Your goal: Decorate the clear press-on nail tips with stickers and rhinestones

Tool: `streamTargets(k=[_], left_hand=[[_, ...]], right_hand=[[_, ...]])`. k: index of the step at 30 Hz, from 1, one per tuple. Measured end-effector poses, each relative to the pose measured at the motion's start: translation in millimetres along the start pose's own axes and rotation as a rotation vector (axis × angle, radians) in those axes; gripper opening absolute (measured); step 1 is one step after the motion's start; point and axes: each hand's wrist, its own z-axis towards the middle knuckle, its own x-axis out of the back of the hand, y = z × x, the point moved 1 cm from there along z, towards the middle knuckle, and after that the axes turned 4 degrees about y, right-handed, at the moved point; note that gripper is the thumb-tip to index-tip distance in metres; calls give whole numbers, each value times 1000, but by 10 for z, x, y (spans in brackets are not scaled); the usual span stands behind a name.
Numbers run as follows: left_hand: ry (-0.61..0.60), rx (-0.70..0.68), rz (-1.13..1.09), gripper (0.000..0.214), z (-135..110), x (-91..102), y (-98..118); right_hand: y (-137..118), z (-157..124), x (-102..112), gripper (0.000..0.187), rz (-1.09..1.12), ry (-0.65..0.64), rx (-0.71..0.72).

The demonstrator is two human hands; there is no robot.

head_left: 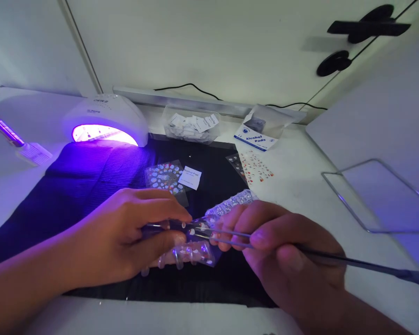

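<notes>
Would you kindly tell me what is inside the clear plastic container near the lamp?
Inside the clear plastic container lies a heap of small white packets. The top ones hide whatever lies beneath, so that cannot be seen.

The slim tweezers (363,264) slanted inward from the right, dark-shafted, their two prongs parted, the points over a clear sheet (191,231) scattered with small white-and-red stickers. Whether they gripped one was too small to tell. Just below the sheet, glossy clear nail tips (179,259) stood side by side.
</notes>
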Motion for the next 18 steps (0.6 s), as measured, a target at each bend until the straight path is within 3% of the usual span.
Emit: streamTargets(k=[18], left_hand=[[4,-92,-62,19,-14,-11,-25]], right_hand=[[-32,-20,12,22,-81,-61,28]])
